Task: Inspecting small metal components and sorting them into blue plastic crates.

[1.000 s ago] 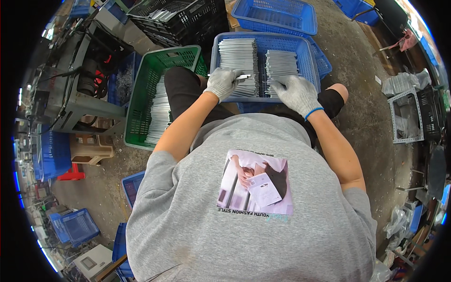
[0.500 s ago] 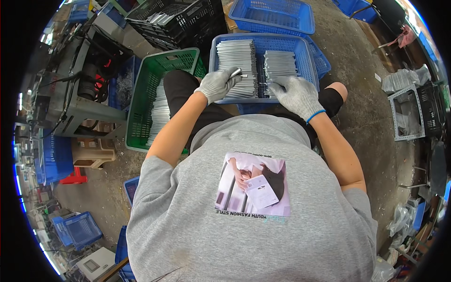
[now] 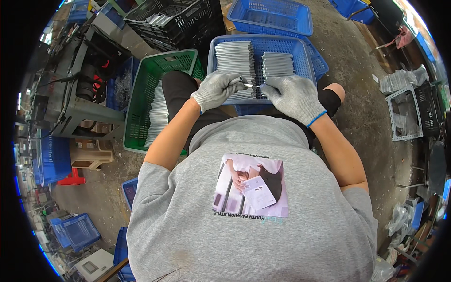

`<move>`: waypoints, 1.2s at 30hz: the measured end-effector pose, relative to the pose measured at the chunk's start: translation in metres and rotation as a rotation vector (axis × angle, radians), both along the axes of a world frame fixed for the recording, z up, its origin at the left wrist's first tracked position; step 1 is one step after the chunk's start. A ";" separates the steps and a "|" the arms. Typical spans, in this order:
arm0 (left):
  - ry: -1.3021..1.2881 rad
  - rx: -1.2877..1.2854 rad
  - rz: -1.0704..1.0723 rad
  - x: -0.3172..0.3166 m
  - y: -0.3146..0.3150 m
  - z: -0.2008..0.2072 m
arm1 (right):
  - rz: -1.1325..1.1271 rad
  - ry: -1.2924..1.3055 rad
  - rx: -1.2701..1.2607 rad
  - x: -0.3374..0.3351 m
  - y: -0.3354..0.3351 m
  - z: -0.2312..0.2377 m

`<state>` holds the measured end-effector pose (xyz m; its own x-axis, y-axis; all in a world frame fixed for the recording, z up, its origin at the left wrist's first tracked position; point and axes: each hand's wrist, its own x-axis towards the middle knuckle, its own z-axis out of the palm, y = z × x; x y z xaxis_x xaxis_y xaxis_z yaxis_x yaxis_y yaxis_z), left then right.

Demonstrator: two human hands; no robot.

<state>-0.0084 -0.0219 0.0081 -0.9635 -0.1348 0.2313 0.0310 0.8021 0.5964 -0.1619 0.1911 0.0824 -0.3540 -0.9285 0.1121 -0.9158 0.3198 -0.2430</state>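
Observation:
My left hand (image 3: 219, 90), in a grey-white knitted glove, is closed around short metal tubes (image 3: 247, 85) whose ends stick out toward the right. My right hand (image 3: 293, 96), gloved alike with a blue cuff, pinches at a thin tip in line with one tube end; what its fingers hold is too small to make out. Both hands are over the near edge of a blue plastic basket (image 3: 307, 61). Inside it lie two stacks of silver tubes, a taller left stack (image 3: 233, 56) and a shorter right stack (image 3: 277, 63).
Left of my knee stands a green crate (image 3: 135, 105) with more metal tubes (image 3: 158, 115). Stacked black crates (image 3: 199, 26) and another blue basket (image 3: 244, 23) are beyond. A grey machine (image 3: 89, 120) is at the left, with a beige stool (image 3: 94, 155) below it.
My right hand has moved left, bringing its fingertips to the tube end by my left hand. My left hand has shifted slightly left and nearer to me, still holding the tubes.

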 end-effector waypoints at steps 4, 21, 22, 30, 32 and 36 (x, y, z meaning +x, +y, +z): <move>0.087 -0.012 0.008 -0.001 0.011 0.010 | -0.029 0.035 0.026 -0.002 -0.003 0.000; 0.268 -0.368 0.166 -0.004 0.024 -0.002 | -0.037 -0.074 0.142 -0.004 -0.007 -0.008; 0.286 -0.369 0.160 -0.003 0.023 -0.004 | -0.051 -0.090 0.145 -0.004 -0.008 -0.003; 0.297 -0.350 0.153 -0.006 0.024 -0.002 | -0.121 -0.172 0.212 -0.009 -0.013 -0.006; 0.312 -0.344 0.153 -0.006 0.023 -0.006 | -0.117 -0.221 0.208 -0.009 -0.013 -0.004; 0.360 -0.329 0.151 -0.010 0.014 -0.023 | -0.111 -0.365 0.193 -0.012 -0.014 0.000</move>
